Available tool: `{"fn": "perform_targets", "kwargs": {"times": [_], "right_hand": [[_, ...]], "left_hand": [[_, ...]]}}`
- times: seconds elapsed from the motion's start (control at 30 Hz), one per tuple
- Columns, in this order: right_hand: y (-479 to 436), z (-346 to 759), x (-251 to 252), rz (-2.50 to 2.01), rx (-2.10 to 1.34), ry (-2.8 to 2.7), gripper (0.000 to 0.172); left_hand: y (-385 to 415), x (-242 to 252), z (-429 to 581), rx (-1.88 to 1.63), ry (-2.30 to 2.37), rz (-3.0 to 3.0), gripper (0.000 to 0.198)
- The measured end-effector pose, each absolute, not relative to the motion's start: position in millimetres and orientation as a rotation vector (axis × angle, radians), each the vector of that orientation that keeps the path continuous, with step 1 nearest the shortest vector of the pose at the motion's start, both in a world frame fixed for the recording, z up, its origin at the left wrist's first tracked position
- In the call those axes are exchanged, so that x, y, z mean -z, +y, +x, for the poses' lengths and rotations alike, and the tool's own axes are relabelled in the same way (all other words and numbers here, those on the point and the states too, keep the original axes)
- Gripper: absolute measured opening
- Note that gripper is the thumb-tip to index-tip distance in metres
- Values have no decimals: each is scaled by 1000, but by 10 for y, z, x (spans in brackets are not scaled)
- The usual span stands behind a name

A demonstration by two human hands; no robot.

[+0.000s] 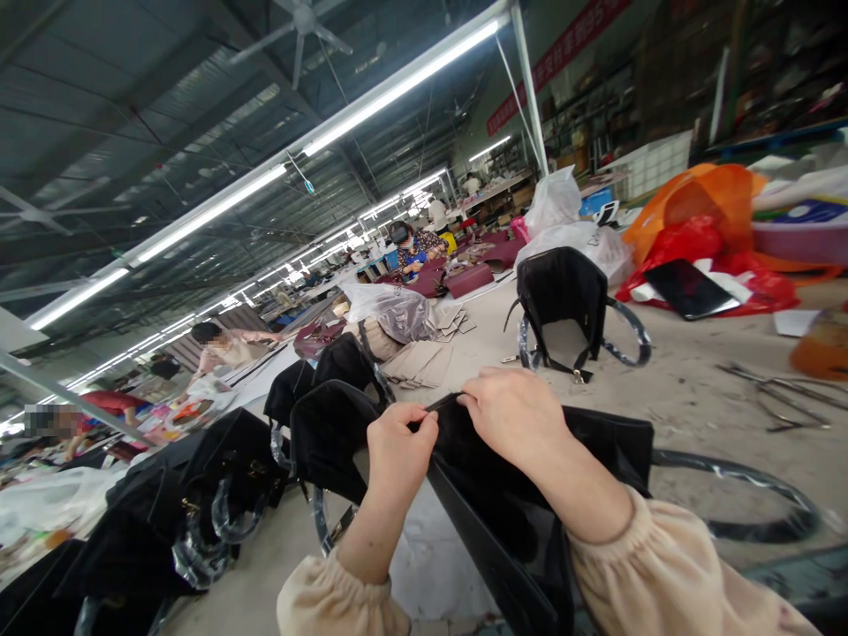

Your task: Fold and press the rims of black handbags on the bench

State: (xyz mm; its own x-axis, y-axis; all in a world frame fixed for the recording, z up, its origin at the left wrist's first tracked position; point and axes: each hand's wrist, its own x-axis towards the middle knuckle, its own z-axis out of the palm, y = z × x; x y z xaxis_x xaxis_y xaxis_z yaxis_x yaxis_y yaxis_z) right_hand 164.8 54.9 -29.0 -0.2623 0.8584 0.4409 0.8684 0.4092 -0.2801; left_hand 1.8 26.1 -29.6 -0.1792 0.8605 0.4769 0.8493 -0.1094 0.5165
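A black handbag [517,521] lies in front of me on the pale work table [689,397], its plastic-wrapped handle [748,503] reaching out to the right. My left hand [397,459] is closed, pinching the bag's top edge at the left. My right hand [517,415] is closed too, gripping the same top edge a little further right. Both wrists show cream sleeves.
Another black bag [563,300] with wrapped handles stands upright behind. More black bags [199,512] crowd the left side. Beige flat pieces [420,362], clear plastic bags, red and orange bags [708,221] and a dark tablet lie further back. Other people work at distant tables.
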Motion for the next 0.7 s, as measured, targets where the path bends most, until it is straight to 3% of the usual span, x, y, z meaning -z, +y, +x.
{"fn": "perform_targets", "kwargs": {"times": [0.7], "right_hand": [[527, 1550, 300, -1420, 42, -2160, 24]], "left_hand": [[305, 359, -21, -1188, 2134, 1892, 14]]}}
